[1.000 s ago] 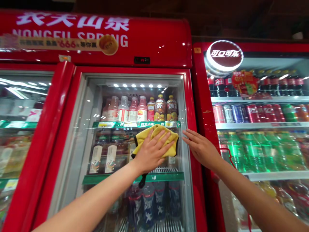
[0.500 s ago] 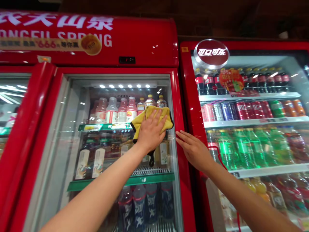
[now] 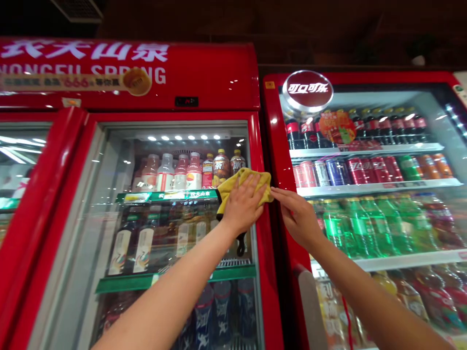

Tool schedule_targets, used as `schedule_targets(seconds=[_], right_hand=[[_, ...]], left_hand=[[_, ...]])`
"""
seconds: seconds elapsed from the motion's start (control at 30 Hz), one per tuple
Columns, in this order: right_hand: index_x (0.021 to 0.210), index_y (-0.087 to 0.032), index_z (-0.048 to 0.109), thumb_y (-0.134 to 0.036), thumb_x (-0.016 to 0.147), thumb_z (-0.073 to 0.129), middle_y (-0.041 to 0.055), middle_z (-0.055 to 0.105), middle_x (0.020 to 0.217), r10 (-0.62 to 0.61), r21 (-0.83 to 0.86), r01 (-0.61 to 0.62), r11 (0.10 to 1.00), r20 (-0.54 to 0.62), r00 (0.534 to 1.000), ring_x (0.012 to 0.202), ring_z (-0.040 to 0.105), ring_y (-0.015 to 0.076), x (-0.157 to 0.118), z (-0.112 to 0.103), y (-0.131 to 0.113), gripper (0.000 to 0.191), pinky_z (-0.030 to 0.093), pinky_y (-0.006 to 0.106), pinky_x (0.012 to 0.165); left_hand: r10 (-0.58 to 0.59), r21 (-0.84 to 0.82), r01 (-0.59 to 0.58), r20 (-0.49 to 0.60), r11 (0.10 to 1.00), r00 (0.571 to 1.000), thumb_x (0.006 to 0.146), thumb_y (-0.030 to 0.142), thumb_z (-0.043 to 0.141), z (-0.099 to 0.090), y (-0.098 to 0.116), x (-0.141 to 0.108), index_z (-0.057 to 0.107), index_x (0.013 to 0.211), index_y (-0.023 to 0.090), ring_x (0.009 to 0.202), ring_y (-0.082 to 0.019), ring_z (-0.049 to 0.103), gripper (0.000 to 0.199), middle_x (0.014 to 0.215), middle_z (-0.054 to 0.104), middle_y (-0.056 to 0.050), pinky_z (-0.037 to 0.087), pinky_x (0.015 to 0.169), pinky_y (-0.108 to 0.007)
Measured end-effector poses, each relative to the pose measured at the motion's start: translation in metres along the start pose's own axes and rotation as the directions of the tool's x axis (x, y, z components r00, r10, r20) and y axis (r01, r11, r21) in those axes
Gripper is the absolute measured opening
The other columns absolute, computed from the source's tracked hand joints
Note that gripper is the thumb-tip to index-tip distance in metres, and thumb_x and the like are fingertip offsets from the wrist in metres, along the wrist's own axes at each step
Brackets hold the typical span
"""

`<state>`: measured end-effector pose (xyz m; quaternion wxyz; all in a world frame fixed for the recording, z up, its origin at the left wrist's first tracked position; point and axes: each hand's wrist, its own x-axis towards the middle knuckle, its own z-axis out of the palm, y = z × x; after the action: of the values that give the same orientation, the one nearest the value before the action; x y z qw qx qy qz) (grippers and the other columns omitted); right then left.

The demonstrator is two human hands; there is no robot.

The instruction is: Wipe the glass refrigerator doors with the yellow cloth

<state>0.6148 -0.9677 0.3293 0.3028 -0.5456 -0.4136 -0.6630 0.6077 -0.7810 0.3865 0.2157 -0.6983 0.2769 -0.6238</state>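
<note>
My left hand (image 3: 244, 201) lies with its fingers spread over a yellow cloth (image 3: 265, 179) with dark edging, holding it flat against the fridge. The cloth spans the right part of the glass door (image 3: 146, 301) and the red door frame (image 3: 268, 272). From its lower side hangs a dark loop (image 3: 241, 244). My right hand (image 3: 297, 214) has its fingers stretched out toward the cloth's right edge. Its fingertips meet or nearly meet that edge; I cannot tell which. Nothing shows in this hand.
Behind the glass stand pink-labelled bottles (image 3: 166, 172), dark bottles (image 3: 144, 248) and blue-labelled bottles (image 3: 204, 311) on shelves. To the right, a second red fridge (image 3: 272, 112) holds cola bottles, cans (image 3: 357, 170) and green bottles (image 3: 361, 223). A narrow dark gap separates the two fridges.
My left hand has slid the cloth rightward, from the glass onto the door frame. My right hand's fingertips, earlier apart from the cloth, are now at its edge. The view has shifted slightly.
</note>
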Motion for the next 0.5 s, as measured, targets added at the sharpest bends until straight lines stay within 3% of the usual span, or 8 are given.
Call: schedule_targets(seconds=[0.1, 0.17, 0.4, 0.5], right_hand=[[0.13, -0.028, 0.069, -0.006, 0.088, 0.045, 0.0066, 0.07, 0.132, 0.064, 0.089, -0.064, 0.994, 0.007, 0.998, 0.122, 0.067, 0.0222, -0.003, 0.01, 0.01, 0.053, 0.054, 0.047, 0.108], [0.129, -0.028, 0.069, -0.005, 0.085, 0.044, 0.0052, 0.069, 0.133, 0.106, 0.13, -0.107, 0.986, 0.016, 0.994, 0.124, 0.066, 0.0222, 0.002, 0.021, 0.02, 0.056, 0.051, 0.047, 0.111], [0.132, -0.024, 0.068, 0.001, 0.075, 0.043, 0.001, 0.064, 0.14, 0.171, 0.167, -0.163, 0.972, -0.035, 0.985, 0.137, 0.054, 0.0227, 0.068, 0.048, 0.045, 0.067, 0.038, 0.047, 0.121], [0.131, -0.026, 0.068, 0.001, 0.076, 0.044, 0.001, 0.063, 0.141, 0.137, 0.103, -0.135, 0.985, -0.011, 0.99, 0.138, 0.053, 0.0241, 0.06, 0.047, 0.038, 0.066, 0.039, 0.049, 0.122]], left_hand=[[0.031, 0.037, -0.03, -0.011, 0.999, 0.999, 0.095, 0.034, 0.052, 0.009, 0.016, -0.011, 0.041, 0.152, 0.016, 0.154, -0.03, 0.027, 0.061, 0.165, 0.032, -0.014, 0.024, 0.125, -0.053], [0.011, 0.044, -0.01, -0.015, 0.999, 1.0, 0.094, 0.034, 0.052, 0.011, 0.016, -0.01, 0.036, 0.153, 0.013, 0.154, -0.03, 0.026, 0.064, 0.165, 0.028, -0.016, 0.03, 0.123, -0.051], [-0.111, 0.021, 0.111, 0.0, 0.994, 0.994, 0.095, 0.029, 0.049, 0.001, -0.019, 0.058, 0.038, 0.152, 0.008, 0.154, -0.032, 0.023, 0.062, 0.165, 0.027, -0.019, 0.028, 0.124, -0.048], [-0.089, 0.041, 0.09, -0.009, 0.995, 0.996, 0.096, 0.029, 0.047, 0.001, -0.012, 0.045, 0.038, 0.152, 0.009, 0.154, -0.032, 0.024, 0.06, 0.165, 0.028, -0.018, 0.028, 0.124, -0.049]])
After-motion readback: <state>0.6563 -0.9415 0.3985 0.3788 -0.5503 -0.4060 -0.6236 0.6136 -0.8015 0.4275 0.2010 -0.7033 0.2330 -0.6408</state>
